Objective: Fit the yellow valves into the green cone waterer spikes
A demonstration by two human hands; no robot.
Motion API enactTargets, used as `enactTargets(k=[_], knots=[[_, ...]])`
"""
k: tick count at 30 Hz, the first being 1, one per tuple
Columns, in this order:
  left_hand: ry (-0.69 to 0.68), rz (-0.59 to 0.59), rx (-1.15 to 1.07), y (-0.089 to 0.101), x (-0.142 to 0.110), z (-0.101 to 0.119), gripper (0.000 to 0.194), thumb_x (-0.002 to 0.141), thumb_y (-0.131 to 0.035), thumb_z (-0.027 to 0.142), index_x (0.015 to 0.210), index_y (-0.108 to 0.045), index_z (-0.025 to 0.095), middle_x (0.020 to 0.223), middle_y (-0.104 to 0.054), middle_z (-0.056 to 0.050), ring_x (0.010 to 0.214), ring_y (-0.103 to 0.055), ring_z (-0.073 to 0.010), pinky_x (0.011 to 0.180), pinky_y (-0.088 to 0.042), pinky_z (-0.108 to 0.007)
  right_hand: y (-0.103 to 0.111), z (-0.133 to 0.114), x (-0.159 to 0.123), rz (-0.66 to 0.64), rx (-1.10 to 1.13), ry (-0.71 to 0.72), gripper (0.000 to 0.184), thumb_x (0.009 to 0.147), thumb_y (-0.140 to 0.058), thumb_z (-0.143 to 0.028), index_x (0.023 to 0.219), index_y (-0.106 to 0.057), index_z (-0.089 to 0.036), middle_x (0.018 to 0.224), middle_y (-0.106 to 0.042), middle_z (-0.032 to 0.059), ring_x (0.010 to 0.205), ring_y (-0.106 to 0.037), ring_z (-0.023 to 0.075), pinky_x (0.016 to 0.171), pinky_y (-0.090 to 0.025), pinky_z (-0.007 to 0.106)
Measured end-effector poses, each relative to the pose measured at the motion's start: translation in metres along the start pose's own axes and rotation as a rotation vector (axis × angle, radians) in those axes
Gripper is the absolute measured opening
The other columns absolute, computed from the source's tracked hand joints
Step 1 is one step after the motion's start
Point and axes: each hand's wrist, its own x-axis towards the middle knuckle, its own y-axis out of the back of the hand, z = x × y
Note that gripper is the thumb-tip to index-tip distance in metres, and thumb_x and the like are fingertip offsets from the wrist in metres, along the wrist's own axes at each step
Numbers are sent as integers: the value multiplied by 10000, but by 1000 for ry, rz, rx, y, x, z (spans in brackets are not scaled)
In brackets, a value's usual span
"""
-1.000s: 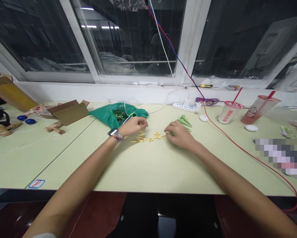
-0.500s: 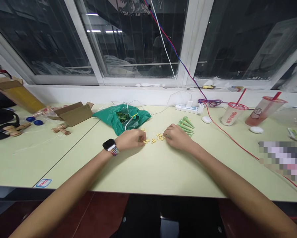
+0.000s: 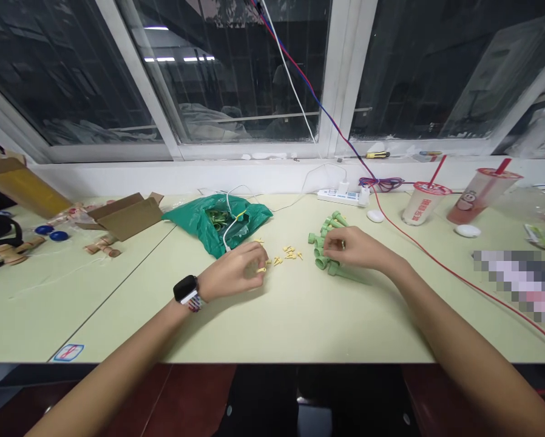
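Observation:
My left hand (image 3: pixel 236 274), with a dark watch on its wrist, is curled over small yellow pieces (image 3: pixel 285 255) scattered on the pale green table (image 3: pixel 277 315) and pinches one of them at its fingertips. My right hand (image 3: pixel 352 247) lies across a cluster of green cone-shaped plastic parts (image 3: pixel 323 250), fingers closed on one or more of them. A green plastic bag (image 3: pixel 215 220) holding more green parts and a white cable sits just behind my left hand.
Cardboard boxes (image 3: pixel 122 213), wooden pieces (image 3: pixel 100 246) and blue caps (image 3: pixel 51 232) lie at the left. A white power strip (image 3: pixel 343 196), two white oval objects, two drink cups with red straws (image 3: pixel 422 203) and a red cable (image 3: pixel 459 276) are at the right. Windows run behind.
My right hand moved right from the yellow pieces onto the green cone parts and pulled them closer. My left hand drew back a little with a yellow piece pinched.

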Motion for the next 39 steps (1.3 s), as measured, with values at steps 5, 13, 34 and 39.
enactTargets(k=[5, 13, 34, 39], knots=[[10, 42, -254, 0, 22, 9, 87, 928, -636, 297, 929, -657, 213, 938, -726, -29, 841, -662, -178, 801, -513, -302, 0, -5, -28, 32, -224, -16, 169, 812, -765, -353, 815, -631, -250, 731, -663, -29, 630, -565, 160, 555, -350, 283], [-11, 61, -576, -7, 64, 27, 218, 931, -707, 395, 1008, -794, 210, 994, -781, -79, 852, -725, -196, 754, -567, -304, -16, 1, -56, 32, -393, 131, 227, 901, -677, -273, 1126, -716, -282, 1060, -752, 48, 897, -696, 229, 674, -441, 309], [261, 309, -1471, -40, 87, 25, 273, 747, -893, 315, 948, -747, 202, 1146, -753, -71, 1115, -694, -220, 1023, -559, -430, -50, -31, 41, 593, 275, 63, 211, 795, -633, -201, 1004, -651, -226, 840, -566, 8, 754, -558, 178, 694, -466, 318], [274, 379, -1384, -56, 86, 25, 335, 718, -910, 368, 946, -747, 183, 1049, -774, -78, 1031, -721, -220, 897, -575, -343, -70, -31, 38, 522, 373, 66, 215, 792, -636, -209, 1007, -639, -226, 816, -558, -6, 723, -544, 172, 665, -457, 308]])
